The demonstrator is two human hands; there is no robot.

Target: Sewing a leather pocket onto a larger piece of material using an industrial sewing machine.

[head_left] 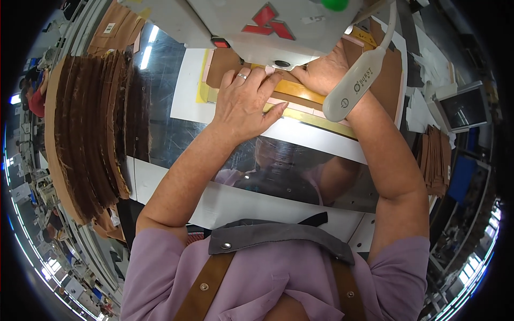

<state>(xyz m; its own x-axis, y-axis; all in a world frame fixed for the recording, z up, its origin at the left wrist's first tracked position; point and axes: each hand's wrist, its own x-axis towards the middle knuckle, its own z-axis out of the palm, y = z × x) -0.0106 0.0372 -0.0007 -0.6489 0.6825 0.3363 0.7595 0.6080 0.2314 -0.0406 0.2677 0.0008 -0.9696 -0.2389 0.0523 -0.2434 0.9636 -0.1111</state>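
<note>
Under the grey sewing machine head (270, 40) lies a flat template (347, 128) with a yellow rim, brown material (380, 91), pink strips and an orange bar (302, 92). My left hand (243, 101) rests on its left part, fingertips near the machine's underside, fingers bent a little and thumb spread apart. My right hand (321, 72) lies on the template at the right of the machine head, partly covered by a white lamp (348, 91) on a bendable neck; its fingertips are hard to see. A white sheet (187, 85) lies beneath the template.
A thick stack of brown pieces (80, 134) stands at the left, more pieces (431, 160) at the right. A screen (460, 109) is beyond my right arm. A shiny metal plate (187, 155) fronts the template. A person in red (37, 101) is at far left.
</note>
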